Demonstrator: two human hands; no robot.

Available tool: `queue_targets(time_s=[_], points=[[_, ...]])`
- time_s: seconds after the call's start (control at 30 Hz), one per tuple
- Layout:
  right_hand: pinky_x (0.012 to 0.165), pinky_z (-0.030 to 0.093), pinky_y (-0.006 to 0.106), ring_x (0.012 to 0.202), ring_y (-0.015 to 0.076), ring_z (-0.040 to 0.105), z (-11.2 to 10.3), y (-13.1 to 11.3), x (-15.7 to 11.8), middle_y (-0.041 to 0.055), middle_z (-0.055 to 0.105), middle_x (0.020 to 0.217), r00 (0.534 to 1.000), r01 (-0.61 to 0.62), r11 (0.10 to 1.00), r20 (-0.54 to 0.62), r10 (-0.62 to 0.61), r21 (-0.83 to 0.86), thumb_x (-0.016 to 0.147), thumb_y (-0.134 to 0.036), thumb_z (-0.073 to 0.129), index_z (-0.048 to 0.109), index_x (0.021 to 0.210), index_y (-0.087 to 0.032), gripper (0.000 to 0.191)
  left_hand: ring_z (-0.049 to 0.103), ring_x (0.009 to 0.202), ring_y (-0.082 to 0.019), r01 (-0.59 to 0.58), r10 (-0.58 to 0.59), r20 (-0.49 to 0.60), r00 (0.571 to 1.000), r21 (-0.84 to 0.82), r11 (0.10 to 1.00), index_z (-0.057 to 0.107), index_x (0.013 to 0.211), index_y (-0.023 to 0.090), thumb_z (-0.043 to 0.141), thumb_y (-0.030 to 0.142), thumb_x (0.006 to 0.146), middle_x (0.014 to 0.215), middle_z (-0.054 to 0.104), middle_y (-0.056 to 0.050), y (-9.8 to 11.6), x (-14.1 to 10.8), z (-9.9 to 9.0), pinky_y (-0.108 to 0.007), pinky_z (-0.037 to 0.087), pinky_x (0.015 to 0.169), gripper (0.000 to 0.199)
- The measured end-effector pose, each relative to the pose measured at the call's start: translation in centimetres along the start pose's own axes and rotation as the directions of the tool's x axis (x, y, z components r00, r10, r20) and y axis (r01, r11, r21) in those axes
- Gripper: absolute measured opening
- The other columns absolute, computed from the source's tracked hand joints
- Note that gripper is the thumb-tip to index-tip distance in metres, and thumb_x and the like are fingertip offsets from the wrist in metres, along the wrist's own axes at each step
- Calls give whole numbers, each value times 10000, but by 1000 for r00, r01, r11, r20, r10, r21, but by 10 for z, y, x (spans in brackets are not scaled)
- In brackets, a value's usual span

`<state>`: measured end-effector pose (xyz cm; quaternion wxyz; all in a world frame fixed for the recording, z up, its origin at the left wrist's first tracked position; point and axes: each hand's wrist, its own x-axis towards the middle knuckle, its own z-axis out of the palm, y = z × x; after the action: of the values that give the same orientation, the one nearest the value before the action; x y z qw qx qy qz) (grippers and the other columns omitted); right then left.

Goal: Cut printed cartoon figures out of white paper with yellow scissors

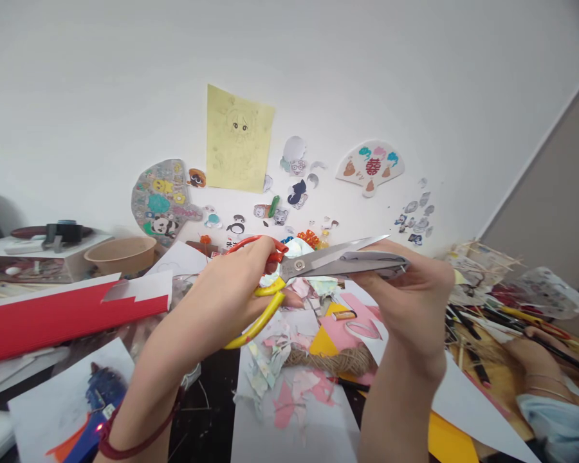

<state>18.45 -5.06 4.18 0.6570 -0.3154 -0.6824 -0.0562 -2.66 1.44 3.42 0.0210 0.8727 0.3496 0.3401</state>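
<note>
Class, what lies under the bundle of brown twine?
Yellow paper, pink paper and a white sheet seem to run beneath the twine, showing at its edges; whatever its strands cover cannot be seen.

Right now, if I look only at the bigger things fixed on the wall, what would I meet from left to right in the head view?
Round decorated fan, yellow sheet with a drawn face, white fan-shaped piece.

A twine bundle (335,363) is lying mid-scene, with scraps (289,408) resting nearer on a sheet (251,437). A bowl (120,254) is standing far left, before the wall (318,64).
</note>
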Motion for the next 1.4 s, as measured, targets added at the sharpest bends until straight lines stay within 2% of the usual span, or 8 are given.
queue_targets(time_s=[0.23, 0.47, 0.73, 0.97, 1.13, 1.3, 1.4], points=[[583, 506, 269, 648, 126, 631, 0, 0, 0, -30, 737, 763, 1000, 13, 1000, 20, -13, -5, 786, -38, 719, 762, 787, -248, 215, 503, 624, -184, 32, -32, 18, 999, -4, 999, 409, 930, 261, 657, 438, 819, 740, 532, 37, 2, -1, -2, -290, 348, 582, 324], [593, 484, 264, 669, 121, 622, 1, -1, 1, -39, 696, 719, 999, 1, 1000, 47, -3, 28, 794, -52, 724, 743, 775, -236, 186, 540, 729, -199, 12, -12, -16, 1000, -18, 1000, 399, 976, 250, 677, 430, 805, 895, 551, -2, 6, -2, -4, -308, 379, 663, 372], [578, 476, 238, 661, 98, 624, -1, -2, -1, -50, 732, 770, 998, 14, 1000, 56, -14, -10, 795, -38, 719, 754, 786, -244, 209, 513, 639, -186, 22, -22, 50, 998, 2, 1000, 344, 885, 258, 626, 426, 840, 737, 523, 42, 4, -3, -4, -284, 340, 603, 331], [601, 493, 235, 673, 96, 637, 0, -2, -1, -56, 735, 762, 999, 1, 1000, 53, 0, -8, 805, -59, 721, 759, 795, -251, 196, 526, 590, -194, 8, -9, 56, 998, 22, 1000, 355, 895, 262, 596, 403, 854, 725, 586, 26, 4, -3, -4, -284, 308, 559, 281], [609, 493, 243, 688, 104, 641, -1, -2, -1, -46, 742, 780, 999, -7, 1000, 53, 7, -3, 805, -56, 722, 764, 808, -248, 196, 580, 618, -209, -13, 13, 46, 999, -9, 1000, 402, 906, 259, 546, 350, 878, 733, 621, 3, 2, -5, -5, -288, 290, 557, 173], [584, 460, 243, 653, 96, 603, -2, -1, 0, -50, 715, 746, 999, -3, 1000, 46, 3, -11, 807, -76, 726, 757, 794, -249, 176, 560, 639, -216, 23, -22, 65, 998, -22, 999, 408, 925, 257, 575, 380, 862, 749, 597, 6, 3, -4, -4, -296, 312, 576, 217], [572, 437, 257, 634, 104, 568, -1, -2, 0, -47, 674, 692, 999, -10, 1000, 46, 10, 7, 799, -95, 737, 756, 780, -245, 152, 545, 744, -234, 24, -24, 30, 999, -19, 1000, 410, 956, 247, 647, 449, 811, 869, 580, -20, 5, -2, -4, -321, 365, 641, 344]])
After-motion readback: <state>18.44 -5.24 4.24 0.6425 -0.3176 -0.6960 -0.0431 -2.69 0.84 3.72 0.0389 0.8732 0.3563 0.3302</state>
